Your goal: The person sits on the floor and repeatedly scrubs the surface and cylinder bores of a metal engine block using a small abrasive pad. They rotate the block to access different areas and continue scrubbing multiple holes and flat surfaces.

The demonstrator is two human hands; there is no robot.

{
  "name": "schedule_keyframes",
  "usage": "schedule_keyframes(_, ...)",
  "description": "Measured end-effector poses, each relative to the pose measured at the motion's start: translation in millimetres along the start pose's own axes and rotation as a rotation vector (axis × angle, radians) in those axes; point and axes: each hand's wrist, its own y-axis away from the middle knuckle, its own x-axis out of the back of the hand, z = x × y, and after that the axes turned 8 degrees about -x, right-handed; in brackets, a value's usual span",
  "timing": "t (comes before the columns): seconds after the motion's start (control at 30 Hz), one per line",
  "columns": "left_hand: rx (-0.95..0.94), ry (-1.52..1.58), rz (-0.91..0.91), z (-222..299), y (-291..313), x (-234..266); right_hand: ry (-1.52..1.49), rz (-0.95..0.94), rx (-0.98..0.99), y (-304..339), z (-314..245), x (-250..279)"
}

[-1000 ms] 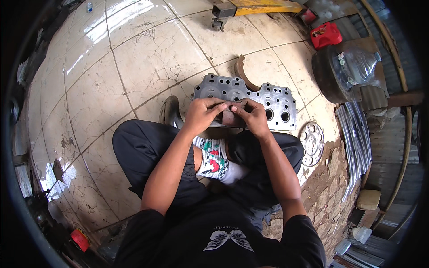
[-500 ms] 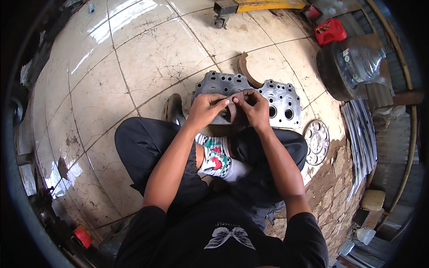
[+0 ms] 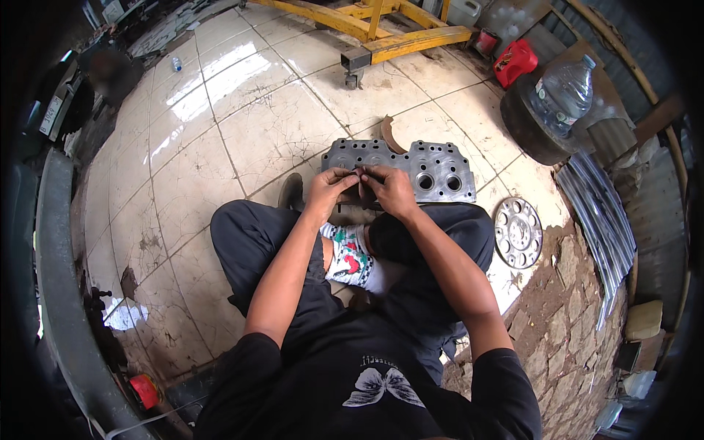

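A cylinder head [image 3: 449, 163], grey metal with rows of holes, lies flat on the floor just in front of my crossed legs. Above its near left part, my left hand [image 3: 327, 192] and my right hand [image 3: 393, 192] meet, thumbs and fingers pinched close together. Between them hangs a small brown sheet that looks like sandpaper [image 3: 362, 193], mostly covered by the fingers. Behind the cylinder head rests a curved, rusty brown brake shoe [image 3: 391, 136].
A round metal plate with holes [image 3: 518, 232] lies right of my knee. Farther right are corrugated sheets [image 3: 595, 220] and a clear water jug [image 3: 565, 92] on a dark drum [image 3: 532, 128]. A yellow wheeled frame [image 3: 418, 44] and red can [image 3: 515, 64] stand at the back.
The view has tilted up, bringing in more of the yellow frame. Both hands stay pinched on the brown sheet; less of it shows now, and the fingertips are closer together.
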Motion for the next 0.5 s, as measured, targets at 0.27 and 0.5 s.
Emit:
schedule_keyframes(0.27, -0.174, -0.042, 0.054, 74, 38, -50, -0.093, 0.172, 0.085, 9, -51, 24)
schedule_keyframes(0.5, -0.347, 0.006, 0.161, 99, 65, -109, -0.610, -0.135, -0.042, 26, -93, 71)
